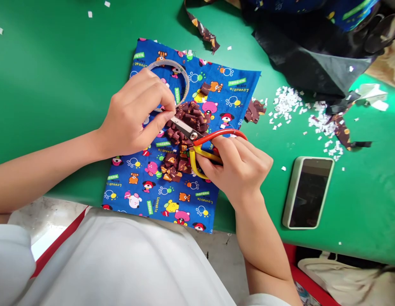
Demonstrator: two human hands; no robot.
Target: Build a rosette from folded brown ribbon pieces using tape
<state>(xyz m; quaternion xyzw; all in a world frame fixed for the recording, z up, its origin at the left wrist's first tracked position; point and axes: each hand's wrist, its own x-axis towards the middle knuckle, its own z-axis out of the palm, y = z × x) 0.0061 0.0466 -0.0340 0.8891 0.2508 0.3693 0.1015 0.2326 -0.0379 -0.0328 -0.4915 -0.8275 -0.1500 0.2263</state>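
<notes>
My right hand point(240, 168) grips the red and yellow handles of a pair of scissors point(197, 138), whose blades point left over a pile of small brown fabric pieces point(184, 127). My left hand point(136, 114) is closed in a pinch at the blade tips, holding something small that I cannot make out. The pile lies on a blue cloth with cartoon prints point(172, 187), spread over the green table point(57, 85). A roll of clear tape point(181, 74) rests on the cloth just beyond my left hand.
A phone point(307, 191) lies face up to the right of my right hand. White paper scraps point(286, 104) and brown strips point(344, 134) are scattered at the right. A black bag point(312, 55) sits at the far right. The table's near edge runs just below the cloth.
</notes>
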